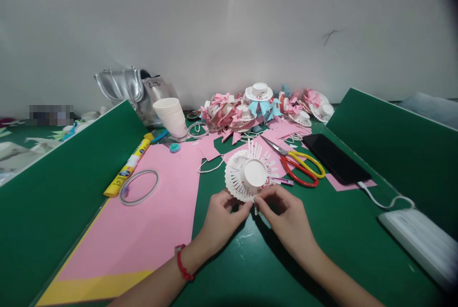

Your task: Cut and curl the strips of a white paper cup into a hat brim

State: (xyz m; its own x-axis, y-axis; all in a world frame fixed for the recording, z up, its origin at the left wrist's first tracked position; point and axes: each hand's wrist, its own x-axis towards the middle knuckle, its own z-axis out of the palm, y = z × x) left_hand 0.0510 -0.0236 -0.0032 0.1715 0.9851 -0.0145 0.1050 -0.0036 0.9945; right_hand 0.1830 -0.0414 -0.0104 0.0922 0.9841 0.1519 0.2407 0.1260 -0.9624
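Both hands hold a white paper cup point(250, 173) whose wall is cut into many strips fanned outward like a brim. My left hand point(222, 214) pinches the fringe at its lower left edge. The fingers of my right hand point(282, 211) are closed on strips at the lower right. The cup's base faces me, just above the green table point(322, 249).
Red and yellow scissors point(300, 164) lie right of the cup, a black phone point(334, 158) on charge beyond. Pink paper sheet point(150, 216), tape ring point(139, 186), glue tube point(129, 166), stacked cups point(171, 116), silver bag point(132, 89) at left. Finished cup hats point(265, 106) are piled at the back.
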